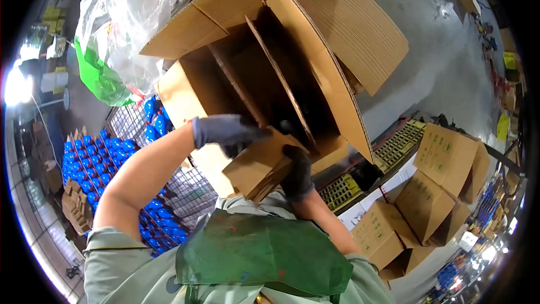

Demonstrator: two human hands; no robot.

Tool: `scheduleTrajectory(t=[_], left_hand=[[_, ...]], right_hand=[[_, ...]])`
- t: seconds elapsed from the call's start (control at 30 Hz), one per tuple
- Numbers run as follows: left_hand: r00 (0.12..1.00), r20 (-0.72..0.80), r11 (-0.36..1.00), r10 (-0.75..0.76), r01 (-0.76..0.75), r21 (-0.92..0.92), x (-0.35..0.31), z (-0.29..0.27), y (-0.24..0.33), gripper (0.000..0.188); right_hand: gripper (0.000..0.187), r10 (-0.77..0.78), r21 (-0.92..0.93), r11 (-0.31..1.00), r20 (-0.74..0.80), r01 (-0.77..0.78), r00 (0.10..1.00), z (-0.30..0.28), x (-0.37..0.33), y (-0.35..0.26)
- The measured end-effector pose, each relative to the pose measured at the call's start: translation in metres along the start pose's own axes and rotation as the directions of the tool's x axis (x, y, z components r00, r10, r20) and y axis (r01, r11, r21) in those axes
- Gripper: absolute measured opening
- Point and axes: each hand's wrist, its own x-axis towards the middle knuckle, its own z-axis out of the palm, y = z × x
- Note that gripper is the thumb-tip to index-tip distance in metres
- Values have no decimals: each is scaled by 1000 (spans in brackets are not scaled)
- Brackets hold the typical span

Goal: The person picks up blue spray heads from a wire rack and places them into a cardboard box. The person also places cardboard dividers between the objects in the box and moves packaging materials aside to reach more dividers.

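Note:
I hold a large open cardboard box (191, 87) tilted up in front of me, its flaps spread and a cardboard divider (275, 73) standing inside. My left hand (225, 132), in a grey glove, grips the lower flap (253, 163) from the left. My right hand (297, 174), in a dark glove, grips the same flap from the right. Both forearms are bare. A green apron (264, 253) covers my chest.
Wire crates hold several blue bottles (95, 163) at lower left. A clear plastic bag with green inside (118, 28) hangs at upper left. Closed cardboard boxes (444, 157) stand at right beside yellow trays (399, 143). Grey floor (444, 62) lies at upper right.

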Motion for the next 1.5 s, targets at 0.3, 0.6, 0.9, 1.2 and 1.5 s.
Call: scheduleTrajectory(t=[0.3, 0.6, 0.9, 1.2, 1.5], left_hand=[[947, -204, 81, 249, 190, 978, 113, -28, 30, 34], [872, -301, 683, 386, -51, 729, 253, 29, -68, 24], [918, -241, 936, 316, -260, 238, 76, -26, 32, 48], [606, -108, 265, 788, -176, 948, 36, -78, 80, 35], [807, -438, 759, 396, -19, 651, 306, -20, -21, 33]], right_hand=[[59, 303, 261, 897, 221, -355, 927, 33, 2, 9], [37, 365, 282, 892, 8, -352, 931, 0, 2, 14], [30, -395, -454, 776, 193, 438, 898, -36, -6, -8], [64, -140, 480, 877, 219, 19, 966, 29, 16, -57], [64, 169, 356, 894, 290, -270, 942, 15, 15, 12]])
